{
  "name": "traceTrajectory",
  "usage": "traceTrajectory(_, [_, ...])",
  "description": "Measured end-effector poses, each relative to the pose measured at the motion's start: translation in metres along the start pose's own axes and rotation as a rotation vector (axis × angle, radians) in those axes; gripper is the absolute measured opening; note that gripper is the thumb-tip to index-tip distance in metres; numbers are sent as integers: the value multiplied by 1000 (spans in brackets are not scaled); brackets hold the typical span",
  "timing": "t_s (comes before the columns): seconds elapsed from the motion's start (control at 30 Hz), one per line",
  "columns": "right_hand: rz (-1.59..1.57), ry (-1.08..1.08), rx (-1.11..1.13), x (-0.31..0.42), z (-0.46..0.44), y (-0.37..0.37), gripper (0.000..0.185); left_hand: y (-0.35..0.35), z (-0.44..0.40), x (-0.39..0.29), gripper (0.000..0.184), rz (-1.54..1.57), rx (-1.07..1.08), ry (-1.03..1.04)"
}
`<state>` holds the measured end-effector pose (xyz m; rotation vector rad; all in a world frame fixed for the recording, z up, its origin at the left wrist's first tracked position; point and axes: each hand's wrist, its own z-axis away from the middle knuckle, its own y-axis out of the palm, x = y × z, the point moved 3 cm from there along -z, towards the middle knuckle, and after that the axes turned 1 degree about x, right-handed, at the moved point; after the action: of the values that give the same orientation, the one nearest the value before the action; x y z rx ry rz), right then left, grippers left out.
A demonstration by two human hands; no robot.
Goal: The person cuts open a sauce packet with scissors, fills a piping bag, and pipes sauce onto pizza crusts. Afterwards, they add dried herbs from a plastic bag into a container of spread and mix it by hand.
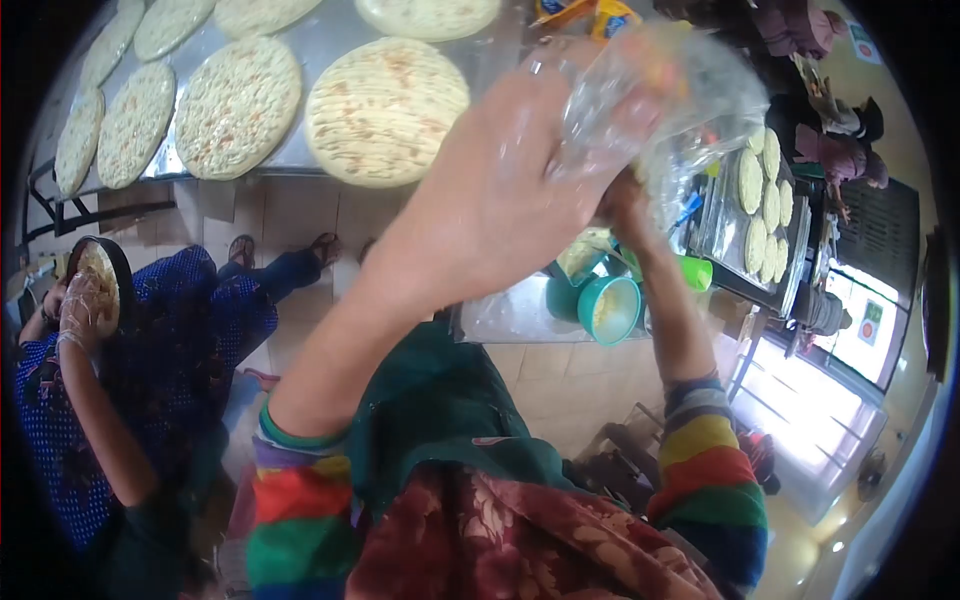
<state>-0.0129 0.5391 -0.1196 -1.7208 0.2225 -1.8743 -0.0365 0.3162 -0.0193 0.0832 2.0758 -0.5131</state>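
Close to the camera, my left hand (520, 180) is closed on a clear plastic bag (700, 90) with something orange and red inside. My right hand (632, 208) is behind and below it, against the lower part of the bag; its fingers are mostly hidden. To the left of my left hand, a round flat bread (388, 112) lies on the metal table (330, 35). Below my hands are a teal cup (609, 308) with pale contents and a green cup (694, 272).
More round flat breads (238, 107) fill the table at the upper left. A co-worker (150, 330) at the left holds a dark round pan (112, 270). Smaller breads (771, 190) lie on a tray at the right, with other people (840, 155) beyond.
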Motion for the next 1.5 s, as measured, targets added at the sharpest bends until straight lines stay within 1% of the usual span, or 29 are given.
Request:
traceTrajectory(0.03, [-249, 68, 120, -5, 10, -4, 32, 14, 4, -6, 30, 145, 30, -174])
traceTrajectory(0.07, [-501, 104, 125, -11, 18, 3, 32, 30, 10, -9, 26, 288, 61, -352])
traceTrajectory(0.1, [-751, 143, 123, -17, 26, 9, 31, 45, 21, -8, 23, 202, 22, -268])
traceTrajectory(0.13, [-681, 117, 18, -31, 34, 28, 34, 57, 33, -6, 22, 119, -9, -177])
traceTrajectory(0.17, [-604, 99, -87, -45, 42, 46, 37, 66, 40, -8, 20, 177, 13, -301])
traceTrajectory(0.2, [-431, 5, -34, -50, 45, 49, 44, 74, 48, -9, 20, 231, 35, -424])
traceTrajectory(0.23, [-262, -94, 1, -54, 48, 51, 51, 82, 60, -3, 19, 219, 24, -460])
traceTrajectory(0.3, [312, -338, 14, -62, 54, 51, 68, 100, 83, 10, 18, 155, 2, -490])
traceTrajectory(0.37, [384, -249, -59, -55, 70, 43, 82, 113, 98, 16, 17, 44, -18, -460])
traceTrajectory(0.43, [361, -207, -79, -59, 80, 42, 97, 129, 111, 21, 17, 65, -20, -530])
traceTrajectory(0.47, [339, -213, -68, -65, 81, 46, 98, 137, 116, 25, 18, 74, -24, -568])
traceTrajectory(0.5, [316, -219, -55, -70, 80, 51, 98, 142, 121, 29, 18, 59, -48, -538])
traceTrajectory(0.57, [294, -262, -43, -85, 74, 67, 100, 151, 133, 36, 18, 129, -71, -636])
traceTrajectory(0.6, [296, -219, -32, -85, 76, 66, 99, 155, 136, 37, 18, 163, -86, -688])
traceTrajectory(0.67, [298, -139, 1, -84, 82, 68, 97, 162, 144, 39, 17, 160, -120, -694])
traceTrajectory(0.77, [396, -209, -154, -75, 114, 51, 90, 170, 148, 41, 18, 182, -166, -726])
traceTrajectory(0.8, [354, -190, -137, -71, 123, 39, 77, 172, 148, 44, 19, 193, -178, -737])
traceTrajectory(0.87, [270, -151, -94, -67, 146, 13, 54, 175, 152, 57, 30, 240, -188, -789])
traceTrajectory(0.93, [326, -66, -121, -87, 174, -9, 30, 177, 157, 66, 41, 212, -177, -790])
traceTrajectory(1.0, [469, -55, -268, -93, 204, -40, 16, 180, 162, 68, 52, 104, -136, -744])
traceTrajectory(1.03, [479, -15, -274, -94, 215, -52, 14, 179, 167, 65, 62, 93, -99, -829])
traceTrajectory(1.07, [489, 28, -279, -97, 225, -60, 12, 179, 174, 63, 62, 143, -134, -898])
traceTrajectory(1.17, [257, 237, -427, -122, 252, -76, 18, 181, 195, 58, 58, 258, -222, -1104])
traceTrajectory(1.23, [424, 249, -534, -133, 268, -83, 27, 185, 208, 54, 52, 288, -277, -1238])
traceTrajectory(1.27, [507, 254, -589, -142, 277, -84, 32, 193, 215, 54, 49, 365, -190, -1318])
traceTrajectory(1.3, [583, 237, -536, -162, 285, -78, 43, 200, 223, 56, 47, 439, -98, -1395])
traceTrajectory(1.33, [559, 266, -484, -181, 288, -69, 42, 207, 232, 60, 44, 511, -4, -1467])
traceTrajectory(1.37, [535, 292, -430, -197, 289, -60, 41, 221, 236, 62, 39, 575, 37, -1455])
traceTrajectory(1.5, [457, 434, -263, -212, 282, -54, 40, 272, 223, 60, 35, 687, -42, -1336])
